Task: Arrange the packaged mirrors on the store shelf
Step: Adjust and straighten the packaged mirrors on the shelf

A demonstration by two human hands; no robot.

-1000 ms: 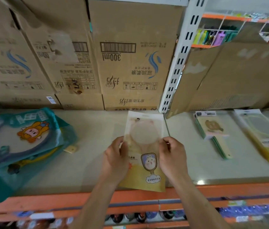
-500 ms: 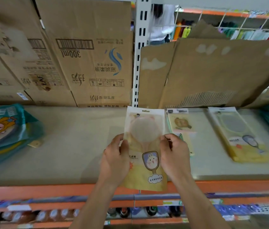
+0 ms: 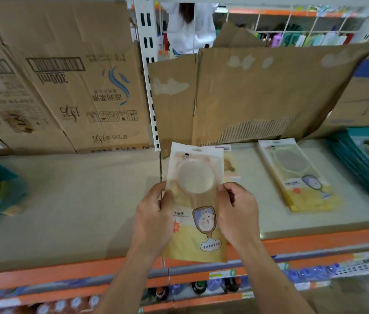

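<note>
Ahead of me on the left stand brown cardboard boxes (image 3: 84, 87), the nearest printed upside down with "300ml" and a barcode. A white slotted post (image 3: 147, 53) rises just beside them. Right of it leans a flattened cardboard sheet (image 3: 269, 94). Behind that, a person in a white top (image 3: 188, 26) stands near a wire rack (image 3: 303, 30) of colourful goods. Below me, dark bottles (image 3: 199, 286) sit in a row.

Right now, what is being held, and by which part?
The packaged mirror: left hand grips its left edge, right hand its right edge, at mid-height.
</note>
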